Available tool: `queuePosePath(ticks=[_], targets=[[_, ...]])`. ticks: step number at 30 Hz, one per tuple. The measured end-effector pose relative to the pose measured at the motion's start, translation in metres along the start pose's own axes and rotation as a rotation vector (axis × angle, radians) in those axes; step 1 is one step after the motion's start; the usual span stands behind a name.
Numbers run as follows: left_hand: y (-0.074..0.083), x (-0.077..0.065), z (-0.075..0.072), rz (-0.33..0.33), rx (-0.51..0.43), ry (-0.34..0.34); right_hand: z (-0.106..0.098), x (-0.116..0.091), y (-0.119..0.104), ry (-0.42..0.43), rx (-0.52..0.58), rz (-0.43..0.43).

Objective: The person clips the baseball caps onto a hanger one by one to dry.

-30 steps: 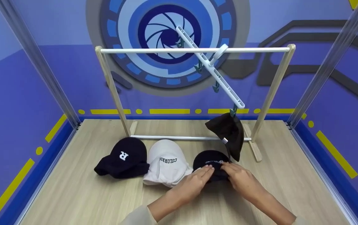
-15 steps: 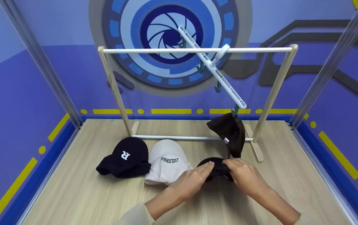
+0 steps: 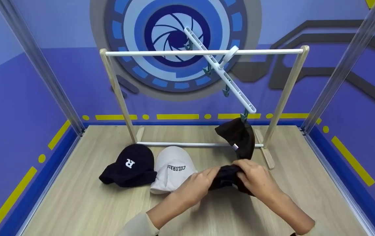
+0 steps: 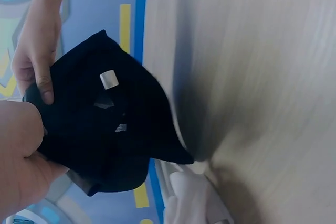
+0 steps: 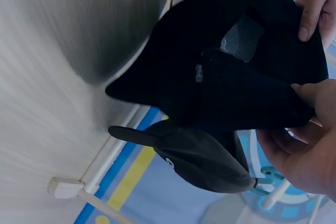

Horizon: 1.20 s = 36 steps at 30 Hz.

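Both hands grip a black cap [image 3: 225, 178] a little above the table, between the white cap and the hanging cap. My left hand [image 3: 194, 186] pinches its left side; my right hand [image 3: 259, 180] pinches its right side. In the left wrist view, the thumb of the far hand [image 4: 39, 56] lies over the cap's inside, near a small white label [image 4: 109, 80]. The right wrist view shows the black cap's dark inside and a mesh patch [image 5: 243, 38]. Behind it, a dark brown cap [image 3: 245, 139] hangs from a green clip [image 3: 244, 116] on the white hanger [image 3: 218, 67].
A white cap [image 3: 174, 170] lettered COLORADO and a navy cap [image 3: 138, 160] with a white R lie to the left on the wooden table [image 3: 86, 203]. The hanger hooks over a rack's white rail [image 3: 161, 52]. Several other clips, such as one clip [image 3: 226, 91], hold nothing.
My hands have lifted the black cap off the table and tilted it. Its front lettering, visible a second ago, is now out of sight. The other caps have stayed in place.
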<state>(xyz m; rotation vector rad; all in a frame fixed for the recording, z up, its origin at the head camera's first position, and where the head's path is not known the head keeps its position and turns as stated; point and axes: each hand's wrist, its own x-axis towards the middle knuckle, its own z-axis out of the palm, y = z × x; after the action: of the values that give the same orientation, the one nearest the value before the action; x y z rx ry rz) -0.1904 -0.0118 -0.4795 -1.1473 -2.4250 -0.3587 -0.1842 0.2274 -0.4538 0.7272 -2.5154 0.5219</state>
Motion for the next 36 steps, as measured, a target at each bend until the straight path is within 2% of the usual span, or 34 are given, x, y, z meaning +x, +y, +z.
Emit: queuePosePath(ticks=[4, 9, 14, 23, 31, 36], targets=[[-0.001, 0.003, -0.007, -0.024, -0.062, 0.030, -0.005, 0.004, -0.002, 0.060, -0.004, -0.007], [0.001, 0.008, -0.016, -0.056, -0.146, 0.052, -0.010, 0.008, -0.007, 0.083, 0.007, 0.013], [0.001, 0.012, -0.021, -0.075, -0.160, 0.091, -0.015, 0.012, -0.011, 0.072, 0.053, 0.035], [0.001, 0.018, -0.024, -0.099, -0.217, 0.117, -0.022, 0.018, -0.014, 0.073, 0.121, -0.014], [0.004, 0.023, -0.022, -0.148, -0.258, 0.152, -0.023, 0.021, -0.020, 0.077, 0.151, 0.065], [0.004, 0.025, -0.024, -0.177, -0.280, 0.201, -0.022, 0.022, -0.023, 0.097, 0.165, 0.069]])
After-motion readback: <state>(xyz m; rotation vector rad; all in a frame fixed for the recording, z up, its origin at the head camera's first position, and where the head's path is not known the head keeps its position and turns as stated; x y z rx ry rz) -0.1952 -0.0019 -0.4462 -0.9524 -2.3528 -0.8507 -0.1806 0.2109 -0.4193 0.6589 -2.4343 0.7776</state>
